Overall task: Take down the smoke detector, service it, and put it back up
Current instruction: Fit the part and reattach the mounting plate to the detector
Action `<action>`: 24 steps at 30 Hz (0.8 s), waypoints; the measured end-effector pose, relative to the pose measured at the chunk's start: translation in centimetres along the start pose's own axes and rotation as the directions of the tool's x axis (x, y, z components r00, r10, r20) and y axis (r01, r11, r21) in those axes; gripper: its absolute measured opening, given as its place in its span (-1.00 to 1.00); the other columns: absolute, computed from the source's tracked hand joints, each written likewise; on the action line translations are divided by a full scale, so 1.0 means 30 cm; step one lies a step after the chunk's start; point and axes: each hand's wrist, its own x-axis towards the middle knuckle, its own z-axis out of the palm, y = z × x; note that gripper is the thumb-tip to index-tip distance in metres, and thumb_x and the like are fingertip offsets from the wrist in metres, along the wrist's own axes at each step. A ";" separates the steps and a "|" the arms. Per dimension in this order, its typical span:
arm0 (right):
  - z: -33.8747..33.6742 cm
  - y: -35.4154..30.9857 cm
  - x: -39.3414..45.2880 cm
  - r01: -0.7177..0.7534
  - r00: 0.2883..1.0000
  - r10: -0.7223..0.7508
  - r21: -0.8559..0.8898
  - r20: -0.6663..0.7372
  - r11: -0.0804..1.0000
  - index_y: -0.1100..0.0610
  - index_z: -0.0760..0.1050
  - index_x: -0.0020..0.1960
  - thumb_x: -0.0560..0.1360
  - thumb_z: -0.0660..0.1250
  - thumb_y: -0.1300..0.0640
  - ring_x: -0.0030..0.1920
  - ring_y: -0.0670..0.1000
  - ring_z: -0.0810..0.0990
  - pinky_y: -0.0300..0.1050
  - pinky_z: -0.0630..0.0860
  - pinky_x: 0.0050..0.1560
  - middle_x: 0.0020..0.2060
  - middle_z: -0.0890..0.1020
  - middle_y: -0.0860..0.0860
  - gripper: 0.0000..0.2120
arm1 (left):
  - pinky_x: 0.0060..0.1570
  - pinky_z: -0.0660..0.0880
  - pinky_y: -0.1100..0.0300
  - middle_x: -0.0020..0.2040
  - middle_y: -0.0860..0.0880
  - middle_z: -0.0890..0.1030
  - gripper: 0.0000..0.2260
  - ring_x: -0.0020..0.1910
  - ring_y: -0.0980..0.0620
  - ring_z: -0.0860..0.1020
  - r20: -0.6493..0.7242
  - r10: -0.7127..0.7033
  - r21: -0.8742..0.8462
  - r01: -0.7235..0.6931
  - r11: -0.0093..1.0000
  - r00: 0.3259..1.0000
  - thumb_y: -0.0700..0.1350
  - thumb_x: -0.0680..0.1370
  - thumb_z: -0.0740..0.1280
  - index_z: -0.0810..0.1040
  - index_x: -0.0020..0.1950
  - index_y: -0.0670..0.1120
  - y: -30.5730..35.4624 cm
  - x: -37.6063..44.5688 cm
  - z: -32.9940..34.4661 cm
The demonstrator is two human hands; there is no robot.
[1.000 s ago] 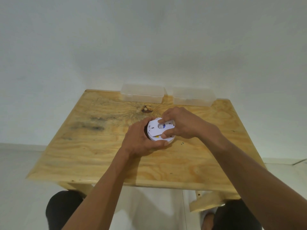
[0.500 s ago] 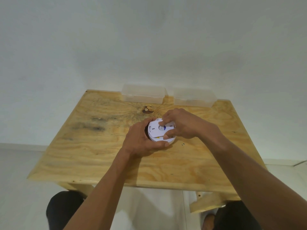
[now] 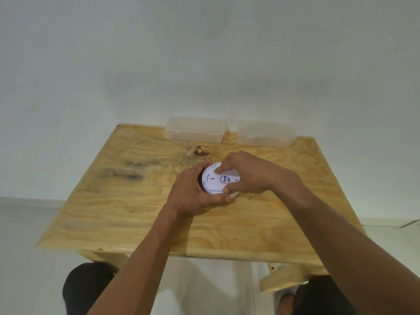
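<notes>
Smoke detector (image 3: 216, 181): white, round, off its mount and down on the wooden table (image 3: 141, 214), back side up, with small slots and a round label at centre showing. Cupped from its left edge by the left hand (image 3: 193, 192), fingers wrapped round the rim and thumb lying along the near edge. Gripped from its right by the right hand (image 3: 245, 173), fingers curled, one fingertip pressed on the far part of the back face and the thumb set against the near part. Both hands clamped on the unit, in contact with each other at the near rim.

Beyond the hands, against the wall: two clear plastic boxes (image 3: 195, 130), side by side, contents not discernible. Just past the left hand, a dark knot (image 3: 201, 151) in the plywood. Left of that hand, grey smudges on the board. Below the table edge, dark-clad knees and pale floor.

Progress, as judged: removal from the mount complete. Servicing in hand, probably twisting or prying at the back plate or battery cover; whether that cover is loose cannot be told. No battery, cloth or tool visible. Left to do: finishing the service, closing up, remounting. Mounting place not in view.
</notes>
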 end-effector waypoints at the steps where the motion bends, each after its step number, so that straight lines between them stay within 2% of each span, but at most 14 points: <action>1: -0.005 0.002 -0.001 -0.001 1.000 0.001 -0.016 0.023 1.000 -0.03 0.42 0.44 0.44 0.47 -0.09 0.28 0.08 0.41 0.05 0.43 0.23 0.31 0.43 0.02 -0.40 | 0.04 0.61 0.06 0.10 0.23 0.65 -0.30 0.05 0.24 0.62 0.002 0.000 0.002 0.000 1.000 1.000 0.27 0.17 0.61 0.49 0.26 0.21 0.000 0.000 0.000; 7: -0.029 0.002 -0.002 -0.006 0.994 0.015 -0.082 0.107 0.997 -0.06 0.36 0.47 0.37 0.55 0.07 0.28 0.09 0.40 0.06 0.46 0.22 0.32 0.39 0.00 -0.28 | 0.06 0.61 0.09 0.10 0.24 0.65 -0.25 0.05 0.25 0.62 -0.002 -0.015 0.000 0.015 1.000 1.000 0.31 0.16 0.60 0.50 0.29 0.19 0.004 0.001 0.003; 14: -0.061 -0.001 -0.003 -0.025 0.997 0.030 -0.067 0.077 0.997 -0.07 0.40 0.43 0.30 0.60 0.15 0.12 0.03 0.40 -0.02 0.48 0.08 0.10 0.37 -0.08 -0.24 | 0.02 0.61 0.06 0.07 0.22 0.65 -0.32 0.01 0.23 0.62 -0.003 -0.015 0.010 0.016 1.000 1.000 0.31 0.16 0.58 0.49 0.23 0.22 0.005 0.002 0.000; 20: -0.055 -0.020 0.034 -0.005 0.998 0.008 -0.042 0.063 0.999 -0.09 0.49 0.36 0.33 0.56 0.21 0.18 0.13 0.47 0.14 0.54 0.12 0.25 0.46 0.00 -0.35 | -0.03 0.60 0.11 0.03 0.27 0.64 -0.39 -0.02 0.27 0.61 0.010 -0.017 0.011 0.017 1.000 1.000 0.31 0.17 0.55 0.48 0.17 0.29 0.011 -0.001 -0.003; 24: -0.042 -0.017 0.046 -0.003 0.998 0.004 -0.012 0.067 1.000 -0.07 0.53 0.33 0.37 0.51 0.28 0.25 0.14 0.47 0.14 0.52 0.17 0.32 0.45 0.01 -0.41 | 0.03 0.60 0.07 0.08 0.22 0.64 -0.28 0.02 0.21 0.62 0.019 -0.025 0.023 0.024 0.999 1.000 0.33 0.16 0.53 0.50 0.26 0.16 0.009 0.003 -0.003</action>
